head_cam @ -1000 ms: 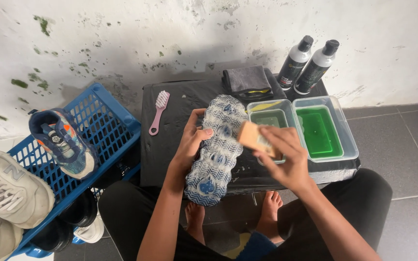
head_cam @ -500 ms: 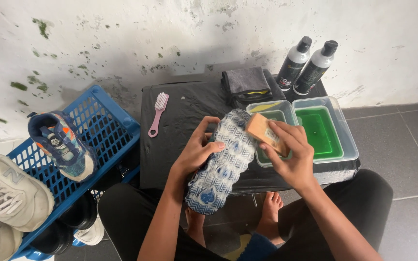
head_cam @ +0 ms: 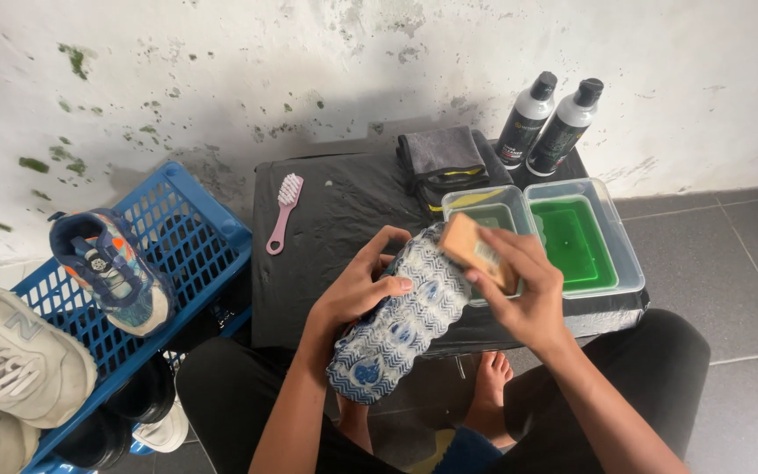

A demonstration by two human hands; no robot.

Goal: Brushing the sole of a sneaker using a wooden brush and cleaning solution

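Stained white wall behind the black desk: left hand fingers clasp the upturned shoe, right hand fingers pinch a brush; an overshooting stroke might tip the green tub at two o'clock.

Stained white wall, grey tiled floor

soft, even daylight fills the scene; the stained white plaster wall is bright, with a dim shadow above the black covered low table. focus is sharp throughout; straight lines bow slightly near the edges.
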